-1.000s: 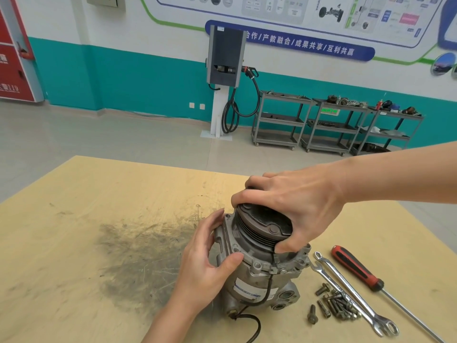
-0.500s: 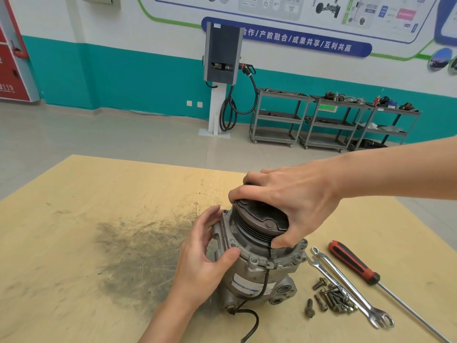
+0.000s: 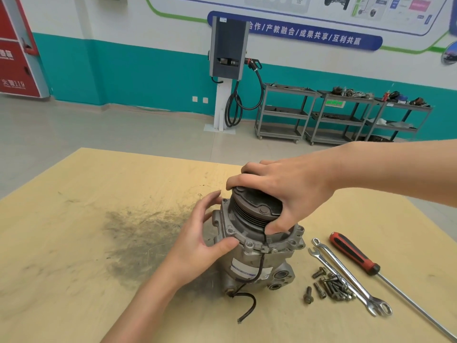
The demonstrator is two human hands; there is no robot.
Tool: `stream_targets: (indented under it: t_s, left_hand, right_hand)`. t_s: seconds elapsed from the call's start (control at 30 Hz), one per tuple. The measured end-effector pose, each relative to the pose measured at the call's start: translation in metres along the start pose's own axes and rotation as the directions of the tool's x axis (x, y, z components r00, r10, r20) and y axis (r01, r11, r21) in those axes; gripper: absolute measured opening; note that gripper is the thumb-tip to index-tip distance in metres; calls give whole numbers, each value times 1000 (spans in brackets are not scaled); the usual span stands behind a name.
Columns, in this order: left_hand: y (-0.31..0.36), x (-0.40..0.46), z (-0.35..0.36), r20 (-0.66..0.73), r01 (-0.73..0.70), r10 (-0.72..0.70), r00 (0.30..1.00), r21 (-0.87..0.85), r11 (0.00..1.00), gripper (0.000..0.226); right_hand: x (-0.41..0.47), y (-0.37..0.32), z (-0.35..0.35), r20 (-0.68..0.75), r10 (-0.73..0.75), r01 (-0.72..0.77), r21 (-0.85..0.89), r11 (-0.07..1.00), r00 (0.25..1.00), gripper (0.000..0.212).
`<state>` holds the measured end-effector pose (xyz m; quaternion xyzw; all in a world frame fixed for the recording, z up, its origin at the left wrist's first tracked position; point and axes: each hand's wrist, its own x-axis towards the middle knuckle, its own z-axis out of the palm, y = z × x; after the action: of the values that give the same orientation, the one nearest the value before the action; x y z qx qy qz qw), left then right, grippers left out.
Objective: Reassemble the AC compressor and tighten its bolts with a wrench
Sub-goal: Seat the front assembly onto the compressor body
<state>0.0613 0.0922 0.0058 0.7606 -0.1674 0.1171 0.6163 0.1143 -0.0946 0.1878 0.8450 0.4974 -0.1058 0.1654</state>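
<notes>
- The AC compressor stood upright on the desk.
- The right hand clasped its dark pulley, fingers curled around the rim.
- The left hand gripped the flange, fingers spread.
- Bolts and two wrenches lay just right.

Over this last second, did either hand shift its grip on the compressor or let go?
No visible change. The right hand still grips the pulley from above, and the left hand still steadies the compressor housing. Wrenches, bolts and screwdriver lie untouched.
</notes>
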Motion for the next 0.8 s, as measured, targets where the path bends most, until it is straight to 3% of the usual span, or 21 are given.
stream_targets:
  t_s: [0.23,0.37,0.43,0.5,0.6,0.67,0.8]
  left_hand:
    - [9,-1,-9,33,3,-5,999,51,999,83]
    - [12,-2,-12,35,31,-32,999,17,999,94]
    - [15,-2,-10,24,37,-37,999,-10,999,98]
    - [19,-1,-9,8,41,-41,999,-57,998,104]
    - [22,-3,-15,-70,38,-47,996,-118,992,105]
    - [18,-8,-22,-160,17,-38,986,-130,991,101]
    - [-1,-16,-37,-291,68,-142,946,-249,966,117]
  right_hand:
    - [-3,-1,6,-32,47,-46,26,999,998,92]
    - [-11,-4,18,-159,77,-36,246,969,984,100]
    - [-21,-5,33,-306,132,10,424,906,943,98]
    - [-33,-7,55,-456,272,65,597,799,847,95]
    - [-38,-15,97,-507,508,154,797,584,696,96]
    - [-32,-25,119,-453,570,159,857,490,686,99]
    - [-10,-45,142,-407,541,166,883,438,736,98]
